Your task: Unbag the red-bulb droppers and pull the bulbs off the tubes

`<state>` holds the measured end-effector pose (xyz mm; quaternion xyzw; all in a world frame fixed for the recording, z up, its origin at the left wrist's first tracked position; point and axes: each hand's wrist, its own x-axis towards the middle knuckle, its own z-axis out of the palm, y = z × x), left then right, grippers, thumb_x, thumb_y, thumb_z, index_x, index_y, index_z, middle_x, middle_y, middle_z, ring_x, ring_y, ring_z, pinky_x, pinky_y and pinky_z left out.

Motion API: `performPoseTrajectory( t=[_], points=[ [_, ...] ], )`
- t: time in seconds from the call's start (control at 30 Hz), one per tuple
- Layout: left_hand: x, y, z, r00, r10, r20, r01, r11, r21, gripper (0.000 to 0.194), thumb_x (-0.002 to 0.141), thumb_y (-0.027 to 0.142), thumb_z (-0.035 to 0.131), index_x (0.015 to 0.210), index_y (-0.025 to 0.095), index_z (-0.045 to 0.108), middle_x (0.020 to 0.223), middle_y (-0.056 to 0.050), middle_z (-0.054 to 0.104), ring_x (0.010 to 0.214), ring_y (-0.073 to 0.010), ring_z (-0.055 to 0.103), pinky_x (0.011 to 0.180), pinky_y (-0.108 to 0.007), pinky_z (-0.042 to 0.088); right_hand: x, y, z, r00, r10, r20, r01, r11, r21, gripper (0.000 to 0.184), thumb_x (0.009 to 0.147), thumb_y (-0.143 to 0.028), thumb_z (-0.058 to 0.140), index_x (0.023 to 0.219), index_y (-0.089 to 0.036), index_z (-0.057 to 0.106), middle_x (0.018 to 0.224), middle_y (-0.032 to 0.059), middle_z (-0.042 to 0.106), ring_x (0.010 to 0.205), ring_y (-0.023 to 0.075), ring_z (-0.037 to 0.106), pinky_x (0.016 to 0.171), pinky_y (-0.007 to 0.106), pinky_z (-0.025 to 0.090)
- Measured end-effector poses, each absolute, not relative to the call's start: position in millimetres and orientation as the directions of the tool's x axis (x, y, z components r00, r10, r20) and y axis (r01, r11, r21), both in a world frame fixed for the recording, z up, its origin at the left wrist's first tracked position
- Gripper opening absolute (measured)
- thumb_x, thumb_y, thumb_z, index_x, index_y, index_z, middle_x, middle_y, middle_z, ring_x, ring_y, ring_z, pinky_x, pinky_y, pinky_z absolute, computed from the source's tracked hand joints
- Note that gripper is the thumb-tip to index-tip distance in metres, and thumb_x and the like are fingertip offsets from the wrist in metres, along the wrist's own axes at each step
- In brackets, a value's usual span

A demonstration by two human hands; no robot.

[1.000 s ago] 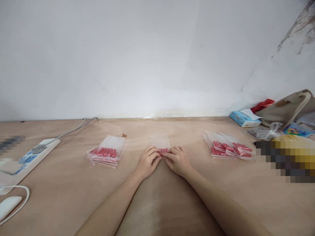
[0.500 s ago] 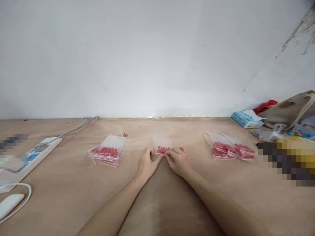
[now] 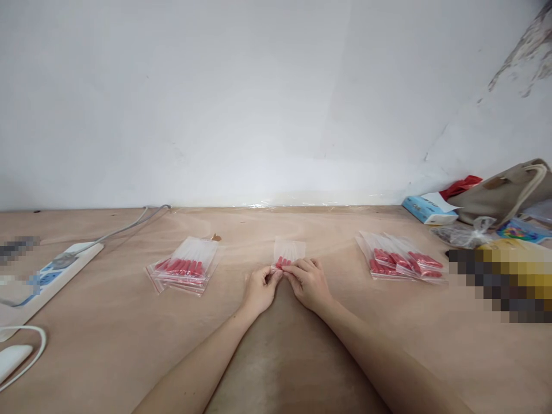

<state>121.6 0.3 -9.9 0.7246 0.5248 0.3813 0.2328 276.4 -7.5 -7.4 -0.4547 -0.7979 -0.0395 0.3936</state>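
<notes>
A small clear zip bag (image 3: 291, 248) with red stick-like pieces (image 3: 282, 261) inside lies at the middle of the table. My left hand (image 3: 261, 289) pinches the near edge of this bag between thumb and fingers. Close beside it, my right hand (image 3: 309, 283) grips the same edge, its thumb and fingertips almost touching those of the left. The fingers hide the bag's near edge and part of the red pieces. To the left is a pile of similar filled zip bags (image 3: 185, 266). Another pile of filled zip bags (image 3: 401, 259) lies to the right.
A white and blue power strip (image 3: 56, 276) with a grey cable (image 3: 116, 232) is at the left, a white device (image 3: 12, 362) below it. At the right are a blue tissue pack (image 3: 429, 210), a beige bag (image 3: 500, 198) and a knotted plastic bag (image 3: 468, 232). A wall (image 3: 276, 103) stands behind.
Both hands have shifted slightly along the bag's near edge, the left now covering more of the red pieces at that side. The whole view has moved a little.
</notes>
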Motion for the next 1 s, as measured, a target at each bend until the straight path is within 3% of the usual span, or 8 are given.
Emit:
performPoseTrajectory(
  t=[0.3, 0.47, 0.63, 0.77, 0.87, 1.0],
  points=[
    [125, -4, -4, 0.166, 0.941, 0.294, 0.617, -0.332, 0.714, 0.023, 0.079, 0.034, 0.049, 0.07, 0.018, 0.063, 0.064, 0.0, 0.063, 0.059, -0.0137, 0.054, 0.056, -0.024, 0.037, 266, -9, -12, -0.194, 0.703, 0.684, 0.831, 0.489, -0.266, 0.021, 0.084, -0.022, 0.043, 0.07, -0.019, 0.057, 0.066, 0.001, 0.06, 0.065, 0.0113, 0.052, 0.072, 0.029, 0.025],
    [127, -8, -4, 0.143, 0.952, 0.269, 0.66, -0.294, 0.691, 0.021, 0.076, 0.031, 0.049, 0.062, 0.017, 0.058, 0.055, 0.002, 0.056, 0.054, -0.0113, 0.049, 0.057, -0.024, 0.034, 268, -7, -12, -0.058, 0.72, 0.692, 0.851, 0.398, -0.342, 0.016, 0.084, -0.021, 0.044, 0.073, -0.018, 0.056, 0.069, 0.0005, 0.062, 0.063, 0.0108, 0.052, 0.071, 0.029, 0.026],
    [129, -16, 1, 0.17, 0.953, 0.253, 0.742, -0.292, 0.603, 0.019, 0.07, 0.025, 0.051, 0.053, 0.016, 0.049, 0.054, 0.004, 0.052, 0.058, -0.0115, 0.049, 0.066, -0.027, 0.034, 275, -6, -9, -0.085, 0.653, 0.753, 0.845, 0.448, -0.292, 0.016, 0.086, -0.019, 0.041, 0.08, -0.018, 0.056, 0.074, 0.0019, 0.063, 0.067, 0.012, 0.053, 0.069, 0.028, 0.03],
    [121, -19, 8, 0.173, 0.887, 0.428, 0.748, -0.401, 0.529, 0.019, 0.07, 0.035, 0.056, 0.071, 0.018, 0.048, 0.072, -0.001, 0.056, 0.074, -0.0172, 0.052, 0.075, -0.034, 0.036, 287, -6, -8, -0.28, 0.593, 0.755, 0.701, 0.663, -0.262, 0.023, 0.083, -0.008, 0.035, 0.087, -0.018, 0.055, 0.082, 0.0046, 0.062, 0.078, 0.0133, 0.054, 0.07, 0.025, 0.036],
    [107, -10, 10, 0.255, 0.811, 0.527, 0.665, -0.543, 0.513, 0.022, 0.079, 0.034, 0.047, 0.095, 0.018, 0.049, 0.101, -0.007, 0.055, 0.098, -0.0202, 0.049, 0.086, -0.037, 0.036, 296, -7, -9, -0.406, 0.56, 0.722, 0.539, 0.785, -0.305, 0.028, 0.078, -0.002, 0.033, 0.074, -0.019, 0.055, 0.085, 0.0035, 0.062, 0.081, 0.0117, 0.054, 0.074, 0.025, 0.038],
    [95, 6, 6, 0.518, 0.734, 0.439, 0.636, -0.674, 0.375, 0.033, 0.084, 0.024, 0.04, 0.117, 0.022, 0.045, 0.129, -0.006, 0.043, 0.123, -0.0196, 0.033, 0.102, -0.039, 0.026, 302, -8, -10, -0.505, 0.534, 0.678, 0.45, 0.833, -0.321, 0.027, 0.071, -0.001, 0.039, 0.058, -0.019, 0.053, 0.082, -0.0001, 0.062, 0.084, 0.0113, 0.054, 0.081, 0.029, 0.036]
  ],
)
